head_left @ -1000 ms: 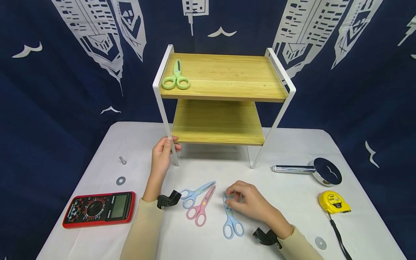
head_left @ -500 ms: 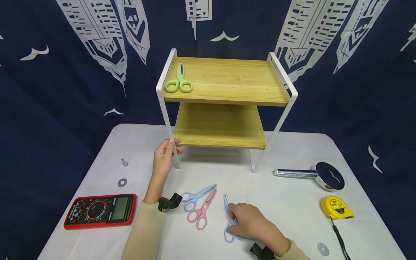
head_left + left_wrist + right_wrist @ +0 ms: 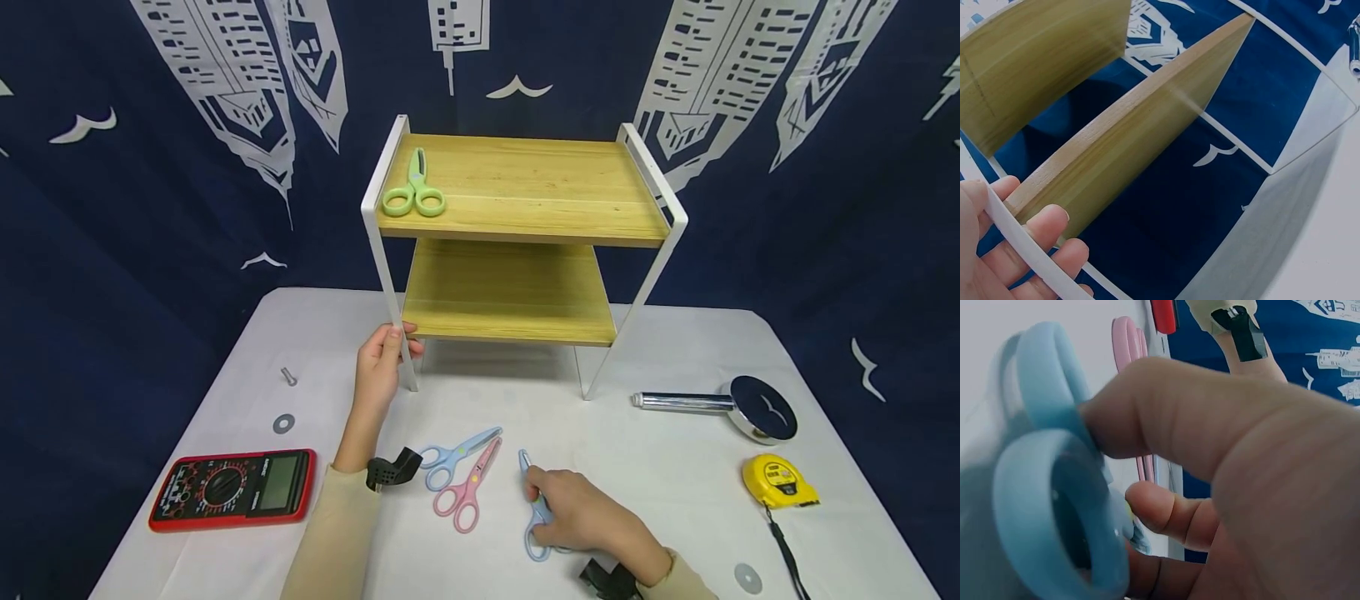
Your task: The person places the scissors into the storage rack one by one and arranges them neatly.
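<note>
My left hand (image 3: 377,367) grips the white left front leg of a two-tier shelf (image 3: 525,187), beside its lower board. In the left wrist view, curled fingers (image 3: 1047,228) wrap around that white frame (image 3: 1022,244). My right hand (image 3: 581,510) pinches a pair of light blue scissors (image 3: 524,461) near the handles, low over the table. Their blades point toward the shelf; the palm covers part of one ring. The blue handle rings (image 3: 1013,509) loom large in the right wrist view. Left of this hand lie pink scissors (image 3: 469,487) and other blue scissors (image 3: 450,458). Green scissors (image 3: 415,187) rest on the top board.
A red multimeter (image 3: 232,490), a washer (image 3: 283,423) and a bolt (image 3: 288,377) lie at the left. On the right are a magnifier-like round tool with a chrome handle (image 3: 684,402), a yellow tape measure (image 3: 777,482) and another washer (image 3: 747,578).
My right hand has moved down along the blue scissors from the blades toward the handles and now pinches them. The left hand keeps its hold on the shelf leg. The view has shifted slightly.
</note>
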The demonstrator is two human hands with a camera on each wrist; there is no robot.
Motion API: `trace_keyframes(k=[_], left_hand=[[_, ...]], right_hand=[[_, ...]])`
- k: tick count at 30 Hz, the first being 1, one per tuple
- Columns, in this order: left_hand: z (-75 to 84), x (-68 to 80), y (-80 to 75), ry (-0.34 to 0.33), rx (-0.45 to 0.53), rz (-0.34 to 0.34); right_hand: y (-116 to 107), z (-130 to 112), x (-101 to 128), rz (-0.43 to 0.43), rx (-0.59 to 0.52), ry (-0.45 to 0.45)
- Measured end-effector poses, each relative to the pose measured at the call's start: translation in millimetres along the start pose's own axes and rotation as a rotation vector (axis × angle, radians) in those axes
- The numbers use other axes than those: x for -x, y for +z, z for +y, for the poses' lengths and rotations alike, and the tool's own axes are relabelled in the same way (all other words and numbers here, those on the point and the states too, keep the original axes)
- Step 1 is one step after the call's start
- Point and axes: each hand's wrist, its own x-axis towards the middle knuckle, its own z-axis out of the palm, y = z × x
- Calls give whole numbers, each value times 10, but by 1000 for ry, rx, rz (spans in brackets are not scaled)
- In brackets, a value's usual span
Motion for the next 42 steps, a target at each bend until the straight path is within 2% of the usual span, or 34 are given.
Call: trace_keyframes(k=[5, 12, 16, 22, 25, 28, 33, 37, 39, 42], left_hand=[[-17, 3, 0, 5, -9, 4], [-15, 12, 10, 7, -14, -2], [-10, 16, 23, 10, -8, -3], [-8, 24, 47, 16, -13, 0], [-7, 20, 63, 11, -9, 4], [-10, 17, 75, 7, -11, 11], [-33, 16, 66, 2, -29, 23], [-30, 12, 50, 5, -33, 20], [-19, 11, 42, 10, -33, 22], [6, 11, 34, 14, -30, 17]], right_hand=[[-5, 39, 1, -5, -44, -9], [-18, 76, 3, -15, -163, -8], [-32, 101, -4, -5, -185, -5], [-147, 133, -7, -9, -249, -37], [-373, 85, 9, 30, -286, -71], [-705, -39, 26, 109, -293, -142], [-1319, -414, 31, 262, -282, -328], [-1800, -799, -1, 341, -305, -427], [-2020, -986, -55, 379, -307, -436], [-2316, -1214, -195, 421, -294, -393]])
